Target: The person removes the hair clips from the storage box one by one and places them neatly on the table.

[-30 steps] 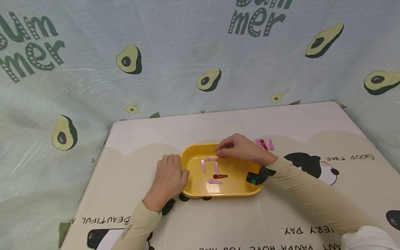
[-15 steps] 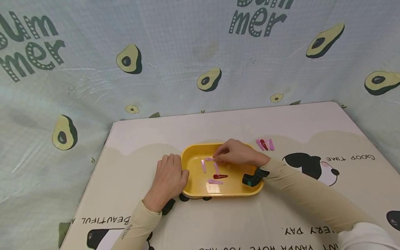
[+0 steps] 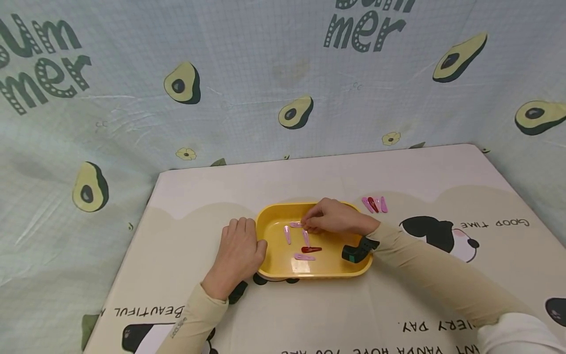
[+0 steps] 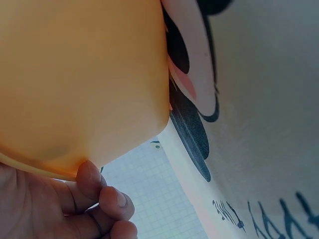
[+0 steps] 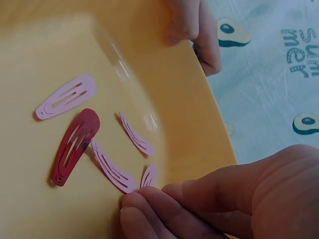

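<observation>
A yellow tray (image 3: pixel 336 268) lies on the table, with my left hand (image 3: pixel 240 246) gripping its left rim. In the left wrist view, curled fingertips (image 4: pixel 89 179) press against the rim. My right hand (image 3: pixel 338 216) reaches over the tray's far side, thumb and fingers together at one end of a pink hair clip (image 5: pixel 148 175); that end is hidden by the fingertips. Close by on the tray floor are two more pink clips, one upright (image 3: pixel 287 235) and one below the fingers (image 5: pixel 114 172). Nearer the front lie a red clip (image 3: pixel 311 250) and a pink clip (image 3: pixel 304 257).
Several pink and red hair clips (image 3: pixel 375 204) lie in a row on the table, beyond the tray's far right corner. A printed cloth (image 3: pixel 239 118) hangs behind the table. The right wrist's black device (image 3: pixel 357 250) hangs over the tray's right part.
My right hand has come a little left and lower into the tray, and its fingertips now cover one end of the far pink clip. The left hand stays on the rim.
</observation>
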Tool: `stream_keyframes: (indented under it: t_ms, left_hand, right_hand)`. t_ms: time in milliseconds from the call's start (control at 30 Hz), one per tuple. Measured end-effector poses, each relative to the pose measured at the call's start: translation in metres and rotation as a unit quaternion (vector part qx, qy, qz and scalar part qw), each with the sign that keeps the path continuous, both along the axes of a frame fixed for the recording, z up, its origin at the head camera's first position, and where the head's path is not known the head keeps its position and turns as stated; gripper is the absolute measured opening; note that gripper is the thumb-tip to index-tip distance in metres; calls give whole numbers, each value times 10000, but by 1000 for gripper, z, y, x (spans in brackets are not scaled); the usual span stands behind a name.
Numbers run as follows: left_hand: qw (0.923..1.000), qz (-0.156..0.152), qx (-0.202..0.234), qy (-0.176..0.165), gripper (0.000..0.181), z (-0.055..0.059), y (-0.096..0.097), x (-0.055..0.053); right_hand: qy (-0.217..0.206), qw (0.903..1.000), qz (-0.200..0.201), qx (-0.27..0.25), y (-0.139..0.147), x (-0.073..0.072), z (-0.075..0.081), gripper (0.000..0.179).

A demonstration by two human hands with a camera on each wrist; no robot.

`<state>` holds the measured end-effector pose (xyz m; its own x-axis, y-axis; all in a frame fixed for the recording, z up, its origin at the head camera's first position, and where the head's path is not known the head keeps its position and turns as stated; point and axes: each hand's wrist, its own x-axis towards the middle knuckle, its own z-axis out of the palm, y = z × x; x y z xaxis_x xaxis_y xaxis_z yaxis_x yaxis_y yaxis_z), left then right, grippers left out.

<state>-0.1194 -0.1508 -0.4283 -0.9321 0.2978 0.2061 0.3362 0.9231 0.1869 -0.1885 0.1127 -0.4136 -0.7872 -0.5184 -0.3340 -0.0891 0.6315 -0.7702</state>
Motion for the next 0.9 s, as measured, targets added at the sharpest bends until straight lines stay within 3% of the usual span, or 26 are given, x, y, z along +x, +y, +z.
stream_keyframes:
  t_ms: [267, 900]
  left_hand:
    - [10000, -1, 12, -21, 18, 0, 0, 0]
    - [10000, -20, 13, 53, 17, -1, 0, 0]
  right_hand:
    - [246, 9991, 241, 246, -2, -1, -2, 22]
    - [399, 9964, 749, 38, -4, 1, -8, 26]
